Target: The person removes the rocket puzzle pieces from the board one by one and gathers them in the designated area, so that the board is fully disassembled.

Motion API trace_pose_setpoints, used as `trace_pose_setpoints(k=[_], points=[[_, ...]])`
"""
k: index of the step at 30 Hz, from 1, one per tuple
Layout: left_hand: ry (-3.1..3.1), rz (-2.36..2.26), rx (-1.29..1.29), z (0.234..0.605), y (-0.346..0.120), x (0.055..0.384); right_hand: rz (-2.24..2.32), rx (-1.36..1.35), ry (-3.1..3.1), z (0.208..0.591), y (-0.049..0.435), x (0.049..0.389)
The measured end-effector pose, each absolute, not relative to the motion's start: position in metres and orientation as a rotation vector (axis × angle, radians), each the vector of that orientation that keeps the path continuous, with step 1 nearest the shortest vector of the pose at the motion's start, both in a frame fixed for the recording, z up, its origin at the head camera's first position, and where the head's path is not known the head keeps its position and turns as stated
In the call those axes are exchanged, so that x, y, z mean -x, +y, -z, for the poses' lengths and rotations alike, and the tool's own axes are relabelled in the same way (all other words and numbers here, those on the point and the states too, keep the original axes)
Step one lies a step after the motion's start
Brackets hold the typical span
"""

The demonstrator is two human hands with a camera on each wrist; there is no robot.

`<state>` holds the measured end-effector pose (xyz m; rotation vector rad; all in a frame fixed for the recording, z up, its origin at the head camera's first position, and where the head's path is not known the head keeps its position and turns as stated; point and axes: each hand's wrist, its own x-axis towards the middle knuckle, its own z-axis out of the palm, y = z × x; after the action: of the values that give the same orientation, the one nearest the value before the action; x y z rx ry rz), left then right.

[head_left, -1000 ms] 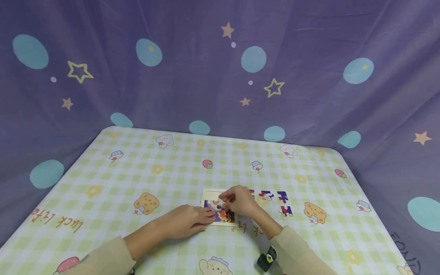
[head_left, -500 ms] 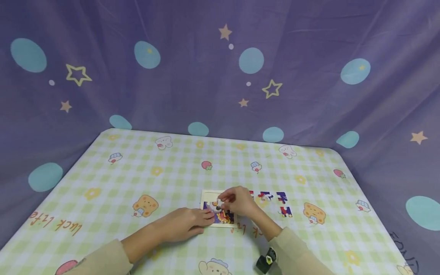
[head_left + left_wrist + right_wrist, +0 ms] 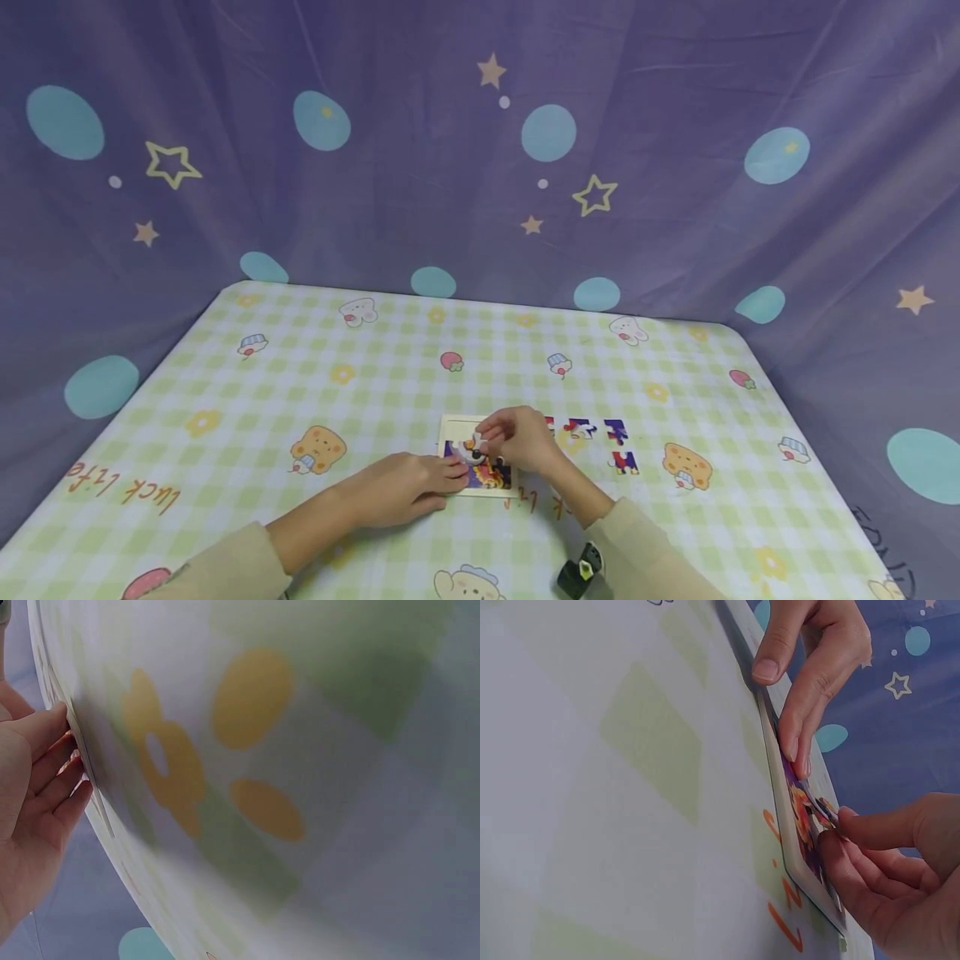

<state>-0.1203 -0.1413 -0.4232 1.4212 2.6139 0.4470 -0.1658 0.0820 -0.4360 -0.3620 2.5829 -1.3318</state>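
Observation:
A small wooden jigsaw tray (image 3: 459,419) lies on the table, its near part filled with purple, red and yellow pieces and its far part bare. My right hand (image 3: 522,439) pinches a mostly white jigsaw piece (image 3: 470,452) between thumb and fingers over the tray. In the right wrist view this piece (image 3: 823,813) is tilted, one edge raised toward the right fingertips. From the left side, my left hand (image 3: 416,487) rests its extended fingers on the jigsaw, fingertips beside the pinched piece; its thumb (image 3: 769,667) is at the tray's near edge.
Right of the tray lie several loose jigsaw pieces, among them a purple-and-white one (image 3: 580,428) and a purple-and-red one (image 3: 625,462). A green-checked cloth (image 3: 300,392) covers the table. A purple curtain (image 3: 420,208) hangs behind. A black device (image 3: 579,573) sits at the right wrist.
Both hands stay nearly where they were. The white jigsaw piece tilts slightly in the right fingers. The head view has shifted a little.

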Motion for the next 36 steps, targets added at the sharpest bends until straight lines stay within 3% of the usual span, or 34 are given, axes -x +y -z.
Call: trace_pose_setpoints(k=[36], points=[[2.637,-0.427,-1.419,0.430,-0.142,0.121,1.572,0.070,2.420,0.433,0.102,0.158]])
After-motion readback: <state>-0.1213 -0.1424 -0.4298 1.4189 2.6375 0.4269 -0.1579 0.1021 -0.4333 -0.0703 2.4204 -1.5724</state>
